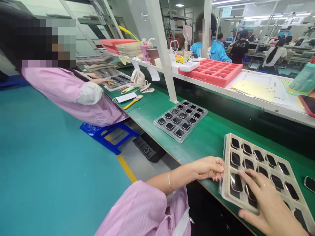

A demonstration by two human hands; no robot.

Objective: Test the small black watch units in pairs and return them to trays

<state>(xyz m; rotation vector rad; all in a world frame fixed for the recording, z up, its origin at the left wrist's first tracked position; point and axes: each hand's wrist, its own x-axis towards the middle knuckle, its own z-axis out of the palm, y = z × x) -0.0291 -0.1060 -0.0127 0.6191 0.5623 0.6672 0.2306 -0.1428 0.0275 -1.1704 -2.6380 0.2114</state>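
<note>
A beige tray (227, 189) lies on the green bench at the right, its compartments holding several dark-screened, watch-like devices with rounded metal frames. A clear plastic edge shows along the tray's left side. My left hand (209, 167) has its fingers closed on that left edge. Over the tray's near part is my right hand (268, 200), fingers apart, with a pale cover on one fingertip. That fingertip is close to a device (236, 182) in the left column; contact cannot be made out. The hand hides part of the near rows.
A clear tray (180, 120) of similar devices lies farther along the bench. One loose device (309, 184) is at the right. A brush (133, 102) and small fan (139, 80) are beyond. A red divided tray (214, 70) sits on the shelf. A co-worker (71, 88) sits left.
</note>
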